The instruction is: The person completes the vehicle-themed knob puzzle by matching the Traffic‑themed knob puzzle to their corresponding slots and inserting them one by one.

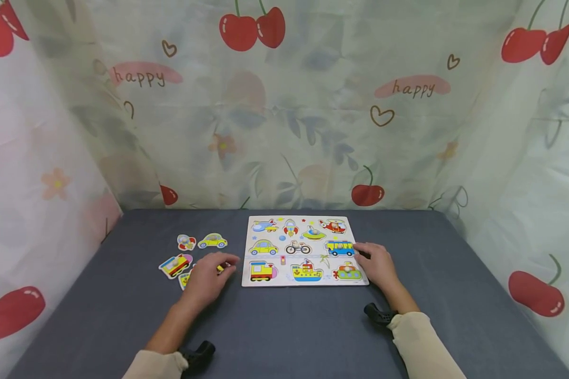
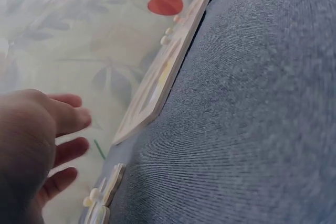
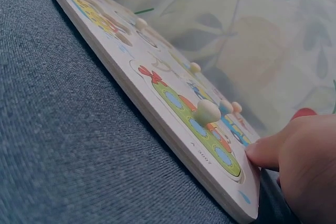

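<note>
A wooden peg puzzle board [image 1: 284, 283] with vehicle pictures lies on the table. My right hand [image 1: 375, 265] is at its right edge, fingertips touching the board beside the blue bus [image 1: 340, 248]. In the right wrist view, a fingertip presses near the green submarine [image 3: 194, 124], which has a round knob. My left hand [image 1: 211, 279] hovers left of the board, fingers loosely bent and apart, holding nothing in the left wrist view [image 2: 31, 140]. It partly covers a yellow piece [image 1: 184, 279]. Beside it lie a train piece [image 1: 175, 266], a yellow car piece [image 1: 213, 240] and a rocket piece [image 1: 186, 242].
The dark grey cloth of the table [image 1: 294, 331] extends round the board on every side. Behind it hangs a curtain [image 1: 289, 131] printed with cherries, which also closes off both sides. Black straps with camera mounts [image 1: 380, 315] sit at the wrists, by the beige sleeves.
</note>
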A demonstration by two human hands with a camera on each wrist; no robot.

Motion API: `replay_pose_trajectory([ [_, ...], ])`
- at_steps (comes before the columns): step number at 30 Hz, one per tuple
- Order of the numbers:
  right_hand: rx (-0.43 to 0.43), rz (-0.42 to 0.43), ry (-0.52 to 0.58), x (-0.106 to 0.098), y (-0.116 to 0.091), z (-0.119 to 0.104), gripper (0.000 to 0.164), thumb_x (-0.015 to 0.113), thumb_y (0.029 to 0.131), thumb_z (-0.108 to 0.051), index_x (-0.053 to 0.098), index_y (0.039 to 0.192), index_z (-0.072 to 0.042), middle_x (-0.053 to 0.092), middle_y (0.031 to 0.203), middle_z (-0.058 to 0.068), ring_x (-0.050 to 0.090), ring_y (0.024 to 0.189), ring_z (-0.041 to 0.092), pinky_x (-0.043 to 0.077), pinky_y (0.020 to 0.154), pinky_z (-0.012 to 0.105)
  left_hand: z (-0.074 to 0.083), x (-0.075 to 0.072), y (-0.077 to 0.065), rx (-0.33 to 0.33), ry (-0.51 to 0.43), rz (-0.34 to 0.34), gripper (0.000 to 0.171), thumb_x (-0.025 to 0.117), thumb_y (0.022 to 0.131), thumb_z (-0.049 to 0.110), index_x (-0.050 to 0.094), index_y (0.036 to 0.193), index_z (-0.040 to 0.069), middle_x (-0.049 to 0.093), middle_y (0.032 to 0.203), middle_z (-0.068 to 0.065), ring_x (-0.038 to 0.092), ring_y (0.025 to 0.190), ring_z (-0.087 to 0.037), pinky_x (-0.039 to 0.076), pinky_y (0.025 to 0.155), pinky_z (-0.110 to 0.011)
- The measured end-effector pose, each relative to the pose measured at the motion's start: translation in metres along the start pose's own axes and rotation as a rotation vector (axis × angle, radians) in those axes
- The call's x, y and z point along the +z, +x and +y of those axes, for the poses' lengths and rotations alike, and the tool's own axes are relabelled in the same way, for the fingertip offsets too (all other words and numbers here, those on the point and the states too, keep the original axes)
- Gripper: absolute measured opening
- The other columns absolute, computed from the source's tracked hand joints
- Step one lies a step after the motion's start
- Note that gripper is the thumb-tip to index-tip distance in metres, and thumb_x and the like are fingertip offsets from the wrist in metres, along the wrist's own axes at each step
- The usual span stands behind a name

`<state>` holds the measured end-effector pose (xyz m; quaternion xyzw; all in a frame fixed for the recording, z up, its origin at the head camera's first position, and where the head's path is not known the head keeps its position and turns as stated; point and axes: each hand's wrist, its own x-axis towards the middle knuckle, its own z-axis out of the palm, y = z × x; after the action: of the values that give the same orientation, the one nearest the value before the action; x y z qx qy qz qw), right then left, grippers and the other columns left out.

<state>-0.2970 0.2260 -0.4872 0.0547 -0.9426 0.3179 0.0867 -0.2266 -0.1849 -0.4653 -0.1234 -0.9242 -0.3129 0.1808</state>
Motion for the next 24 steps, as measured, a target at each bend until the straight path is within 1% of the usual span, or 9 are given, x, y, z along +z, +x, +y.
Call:
replay_pose_trajectory([
  [2,0.005,-0.002,-0.001,0.000,0.000,0.000,0.036,0.063,0.094,-0.010,0.063,0.128,-0.001,0.054,0.132,0.026,0.041,0.128,0.043,0.029,0.105,0.059,0.000,-0.001,0.000,0.034,0.014,0.045,0.023,0.078,0.082,0.005,0.075,0.104,0.011,0.070,0.096,-0.001,0.062,0.087,-0.017,0.053,0.076,-0.037],
  [4,0.008,-0.006,-0.002,0.000,0.000,0.000,0.036,0.063,0.094,-0.010,0.062,0.128,-0.001,0.054,0.132,0.026,0.041,0.128,0.043,0.029,0.105,0.059,-0.001,-0.003,0.001,0.073,0.027,0.074,0.022,0.078,0.082,0.004,0.075,0.102,0.011,0.071,0.095,-0.001,0.062,0.086,-0.017,0.053,0.077,-0.038],
  [7,0.009,-0.011,-0.002,0.000,0.000,0.000,0.036,0.062,0.094,-0.010,0.062,0.129,-0.002,0.054,0.133,0.026,0.041,0.128,0.043,0.030,0.105,0.059,-0.004,-0.004,0.001,0.115,0.050,0.094,0.021,0.078,0.080,0.003,0.076,0.100,0.011,0.071,0.093,-0.001,0.062,0.086,-0.018,0.052,0.078,-0.039],
  [11,0.000,-0.013,0.002,0.001,0.000,0.002,0.035,0.062,0.095,-0.010,0.062,0.128,-0.001,0.055,0.132,0.025,0.041,0.128,0.042,0.030,0.105,0.059,-0.012,-0.004,0.002,0.143,0.087,0.102,0.022,0.078,0.079,0.002,0.076,0.099,0.011,0.071,0.094,-0.002,0.063,0.090,-0.022,0.050,0.082,-0.041],
  [16,-0.015,-0.005,0.001,0.001,0.000,0.003,0.035,0.062,0.094,-0.010,0.063,0.128,-0.001,0.055,0.131,0.025,0.042,0.127,0.043,0.030,0.104,0.059,-0.022,-0.007,0.004,0.124,0.114,0.085,0.021,0.079,0.079,0.005,0.075,0.099,0.012,0.071,0.099,-0.004,0.062,0.098,-0.028,0.047,0.088,-0.046],
  [20,-0.010,-0.003,0.004,0.001,0.001,0.003,0.035,0.062,0.094,-0.010,0.063,0.128,-0.001,0.055,0.132,0.025,0.042,0.128,0.043,0.030,0.104,0.059,-0.028,-0.010,0.004,0.084,0.154,0.073,0.022,0.080,0.078,0.007,0.075,0.099,0.012,0.070,0.103,-0.005,0.061,0.100,-0.031,0.045,0.088,-0.050],
  [24,0.005,-0.007,0.002,0.002,0.001,0.004,0.036,0.062,0.095,-0.011,0.062,0.129,-0.002,0.054,0.133,0.025,0.041,0.128,0.042,0.029,0.105,0.059,-0.032,-0.011,0.002,0.026,0.206,0.065,0.025,0.079,0.078,0.009,0.075,0.102,0.012,0.069,0.109,-0.006,0.059,0.102,-0.035,0.042,0.084,-0.055],
])
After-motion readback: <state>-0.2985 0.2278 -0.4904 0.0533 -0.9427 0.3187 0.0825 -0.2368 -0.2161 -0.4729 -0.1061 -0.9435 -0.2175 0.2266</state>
